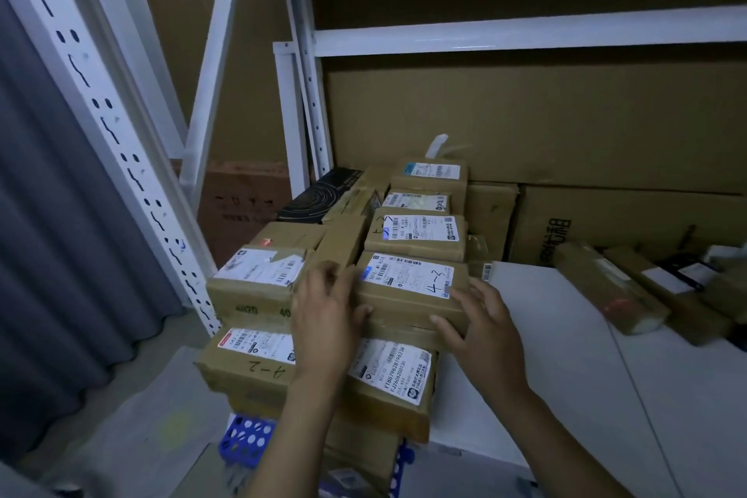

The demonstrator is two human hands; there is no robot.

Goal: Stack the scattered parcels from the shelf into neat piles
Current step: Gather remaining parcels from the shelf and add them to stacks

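Two bare hands grasp one brown cardboard parcel (412,297) whose white shipping label is handwritten "4-3". The left hand (327,315) curls over the parcel's left end, thumb on the front face. The right hand (485,327) clasps its right front corner.

The held parcel tops a pile at the near end of a row of four labelled brown parcels. Just below it, a fifth labelled parcel (388,376) shows the code "FJ2606200130".

To the left lie two more:
- a parcel printed "4020" (254,283) on its side
- a parcel handwritten "A-2" (246,364), upside down from here

One black box with a ring pattern (319,194) lies behind them. At right, at least two long taped parcels (606,287) lie loose on the white shelf board (566,356). One blue perforated plastic crate (246,437) stands beneath the piles.
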